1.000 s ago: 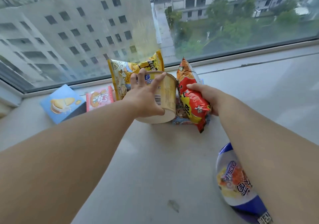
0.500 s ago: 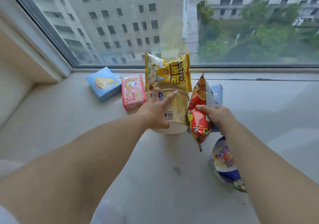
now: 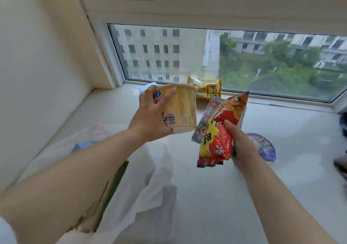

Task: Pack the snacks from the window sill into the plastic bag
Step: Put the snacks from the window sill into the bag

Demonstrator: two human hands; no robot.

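Transfer step: left hand (image 3: pixel 150 119) grips cup (image 3: pixel 180 110), right hand (image 3: pixel 242 146) grasps packets (image 3: pixel 217 129); next, lower both into bag (image 3: pixel 150 183).

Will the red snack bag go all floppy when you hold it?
Probably a bit: the red snack bag is thin crinkly film, pinched by the right hand. It looks puffy, so likely light. The glossy film may be slippery.
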